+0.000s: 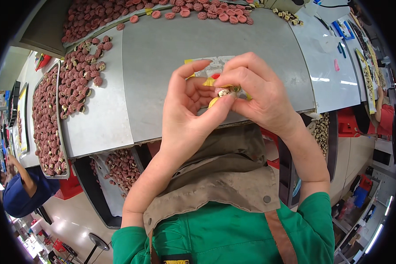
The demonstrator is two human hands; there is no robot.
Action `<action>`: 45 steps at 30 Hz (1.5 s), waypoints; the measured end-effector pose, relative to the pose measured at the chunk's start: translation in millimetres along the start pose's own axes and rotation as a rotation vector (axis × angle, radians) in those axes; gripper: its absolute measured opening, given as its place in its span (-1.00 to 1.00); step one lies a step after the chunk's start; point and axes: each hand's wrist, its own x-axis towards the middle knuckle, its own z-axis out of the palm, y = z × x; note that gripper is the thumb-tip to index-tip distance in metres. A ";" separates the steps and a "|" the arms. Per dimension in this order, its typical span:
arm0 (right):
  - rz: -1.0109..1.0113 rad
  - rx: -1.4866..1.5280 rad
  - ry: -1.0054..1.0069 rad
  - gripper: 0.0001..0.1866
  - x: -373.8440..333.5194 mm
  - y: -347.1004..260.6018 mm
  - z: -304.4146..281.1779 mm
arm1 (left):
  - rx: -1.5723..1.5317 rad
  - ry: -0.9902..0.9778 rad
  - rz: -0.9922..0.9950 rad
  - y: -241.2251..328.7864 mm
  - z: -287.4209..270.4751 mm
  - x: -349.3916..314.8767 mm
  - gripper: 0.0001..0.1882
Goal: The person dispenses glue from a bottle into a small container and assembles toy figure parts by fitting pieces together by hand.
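Over the near edge of the grey work table [171,42], my two hands meet around a small pink-and-cream piece [223,92], seemingly a pink bumpy shell with a cream block in it. My right hand [259,90] closes on it with thumb and fingertips. From the other side, the thumb of my left hand [187,114] presses at the piece, the index finger raised and the other fingers curled. Yellow bits [210,82] show at the fingertips, perhaps finger covers. Behind my hands lies a yellow-edged printed sheet [214,65], partly covered.
Loose pink shells [224,17] lie along the back. Filled pink pieces [77,81] spread at left beside a heaped metal tray [59,145]. Below the table edge are a dark bin [90,189] at left and small cream parts [320,134] at right. Small cream blocks [288,17] lie back right.
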 end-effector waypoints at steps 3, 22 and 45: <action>-0.066 -0.061 0.011 -0.66 -0.1 4.8 -1.1 | 0.034 -0.011 -0.019 -0.2 2.3 4.0 -0.46; 0.325 -0.544 0.115 -0.73 16.0 137.7 -101.3 | 1.908 0.246 0.640 39.8 -122.2 60.6 -0.76; 0.380 -0.877 0.058 -0.85 12.2 171.2 -98.5 | 1.139 -0.096 0.545 -4.3 -66.4 80.4 -0.87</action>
